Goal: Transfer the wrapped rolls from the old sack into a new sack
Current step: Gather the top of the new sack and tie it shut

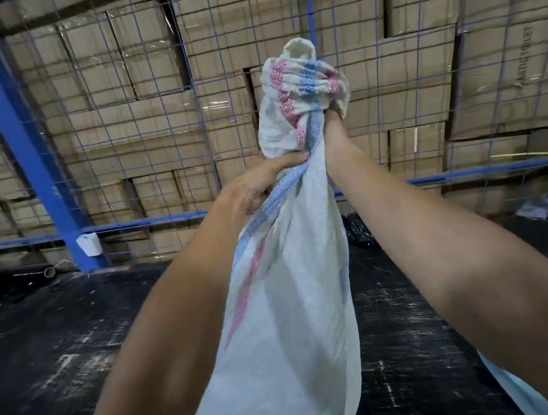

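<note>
Both arms are raised in front of the person, and between them hangs a white woven sack (290,326) with pink and blue stripes, held up by its gathered neck. The left hand (256,188) grips the twisted neck from the side — its fingers (289,161) are curled round the cloth just below the bunched top. The right hand (331,121) sits higher, mostly hidden behind the bunched mouth of the sack; it appears to clench the gathers from behind, though its fingertips cannot be seen. Above both sets of fingers the crumpled mouth (301,79) flares out; below them the body of the sack falls long and fairly slack, down past the bottom edge of the view.

No wrapped rolls show anywhere, so whether this sack holds any cannot be told from its outside; it looks limp rather than bulging. Nor is it plain which sack this is. My judgement is that the step in hand is handling the sack's mouth — either gathering it shut or working it open.

If opening, the next move calls for loosening the twist and spreading the mouth with both hands. Beyond the fingers stand a blue wire-mesh fence (137,120) and stacked cardboard boxes (423,85); beneath is a dark floor (57,337).
</note>
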Demonstrator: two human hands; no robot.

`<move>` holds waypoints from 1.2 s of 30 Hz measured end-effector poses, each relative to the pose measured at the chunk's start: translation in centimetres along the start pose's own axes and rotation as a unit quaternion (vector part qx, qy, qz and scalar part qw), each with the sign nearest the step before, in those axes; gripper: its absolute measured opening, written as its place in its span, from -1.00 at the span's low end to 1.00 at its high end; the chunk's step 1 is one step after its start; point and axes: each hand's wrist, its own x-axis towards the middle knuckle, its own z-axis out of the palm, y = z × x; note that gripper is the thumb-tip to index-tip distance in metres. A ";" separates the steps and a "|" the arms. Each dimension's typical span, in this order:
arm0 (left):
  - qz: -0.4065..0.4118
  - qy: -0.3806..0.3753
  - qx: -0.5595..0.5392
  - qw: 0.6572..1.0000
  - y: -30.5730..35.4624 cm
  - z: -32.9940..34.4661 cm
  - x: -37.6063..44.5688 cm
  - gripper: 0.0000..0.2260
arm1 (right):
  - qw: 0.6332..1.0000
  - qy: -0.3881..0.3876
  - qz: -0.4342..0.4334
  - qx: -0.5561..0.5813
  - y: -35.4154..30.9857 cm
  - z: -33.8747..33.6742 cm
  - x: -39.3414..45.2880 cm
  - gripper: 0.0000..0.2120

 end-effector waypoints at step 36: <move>-0.008 -0.022 0.143 0.989 -3.0 4.1 2.9 -0.64 | 0.982 -0.166 0.085 -0.003 -0.5 -6.2 1.2 -0.73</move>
